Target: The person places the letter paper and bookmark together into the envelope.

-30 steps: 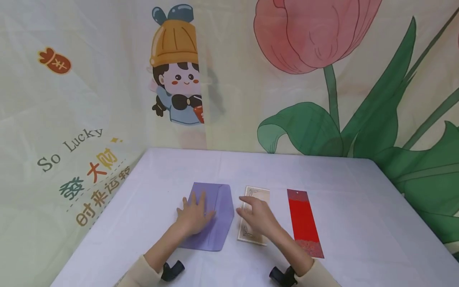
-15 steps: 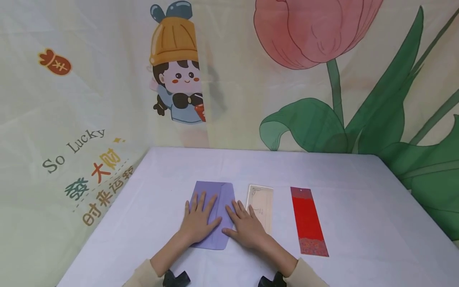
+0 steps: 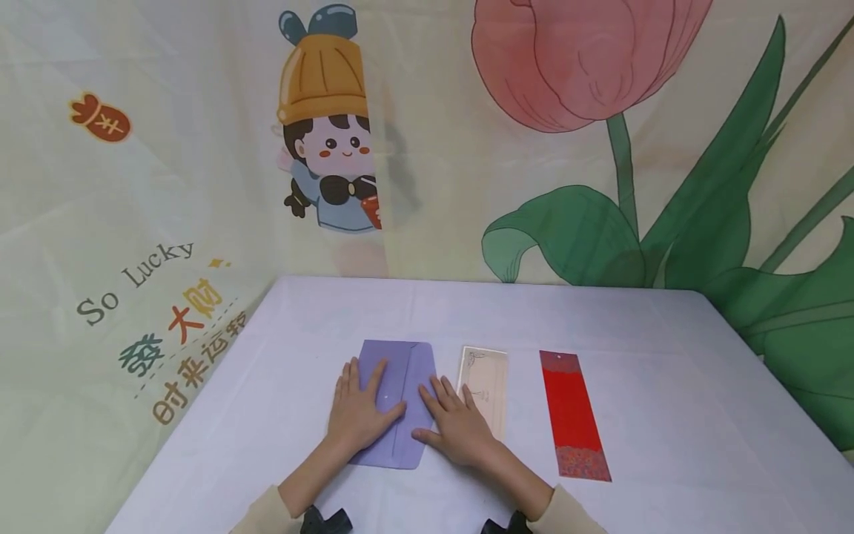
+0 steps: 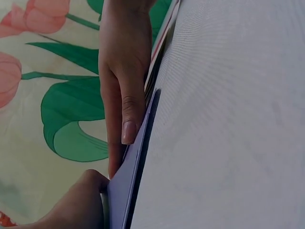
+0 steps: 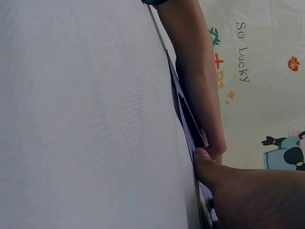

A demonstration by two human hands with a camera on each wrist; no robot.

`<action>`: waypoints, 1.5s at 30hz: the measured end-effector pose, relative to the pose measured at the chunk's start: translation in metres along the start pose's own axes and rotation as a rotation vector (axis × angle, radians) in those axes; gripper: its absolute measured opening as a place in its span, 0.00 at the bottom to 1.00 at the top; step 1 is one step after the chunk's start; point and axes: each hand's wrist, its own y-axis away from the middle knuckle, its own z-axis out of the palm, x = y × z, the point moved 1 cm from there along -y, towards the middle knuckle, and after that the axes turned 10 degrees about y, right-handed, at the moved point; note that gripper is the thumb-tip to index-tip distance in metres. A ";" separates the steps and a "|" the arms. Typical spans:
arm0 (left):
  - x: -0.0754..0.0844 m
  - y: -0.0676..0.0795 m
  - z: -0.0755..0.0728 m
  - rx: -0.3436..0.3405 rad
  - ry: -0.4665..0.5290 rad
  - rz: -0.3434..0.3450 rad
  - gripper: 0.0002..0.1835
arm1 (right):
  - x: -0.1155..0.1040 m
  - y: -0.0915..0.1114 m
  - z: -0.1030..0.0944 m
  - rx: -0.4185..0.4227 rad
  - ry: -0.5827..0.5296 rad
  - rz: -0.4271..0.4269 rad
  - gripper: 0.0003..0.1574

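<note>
Broadly, a tulip-printed cloth backdrop [image 3: 434, 111] fills the rear, and before it the white-covered table [image 3: 700, 386] carries three flat things side by side, apart enough, it seems, that each can be picked out alone. Leftmost lies the purple envelope [image 3: 398, 380], its angled flap [image 3: 418, 363] pointing right, probably set there for easy reach from both sides. The left hand [image 3: 355, 414] rests on its left part, fingers straight, thumb spread, gripping nothing, presumably steadying it. The right hand [image 3: 462, 428] comes from the other side, fingers likewise extended and holding nothing, fingertips on the flap, apparently pressing it down. Rightmost, well apart, lies the red strip [image 3: 572, 411]; between it and the envelope is the narrower pale card [image 3: 489, 382], partly hidden by the right hand, its scrollwork too faint to make out fully
</note>
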 end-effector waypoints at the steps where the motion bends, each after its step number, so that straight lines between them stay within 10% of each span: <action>1: 0.000 0.000 0.000 0.003 0.011 -0.007 0.45 | 0.000 0.000 0.000 -0.002 0.001 0.001 0.45; 11: 0.003 -0.005 -0.005 0.113 0.123 0.003 0.39 | 0.002 -0.001 0.000 0.036 -0.056 0.004 0.45; 22: 0.006 -0.005 -0.008 0.178 0.191 0.022 0.37 | 0.008 -0.014 0.002 0.256 -0.576 0.123 0.33; 30: 0.012 -0.004 -0.010 0.233 0.301 0.071 0.37 | 0.008 -0.019 0.002 -0.004 -1.153 0.100 0.34; 45: 0.024 -0.004 -0.011 0.086 0.029 0.030 0.53 | 0.013 -0.014 0.005 -0.118 -1.348 0.021 0.47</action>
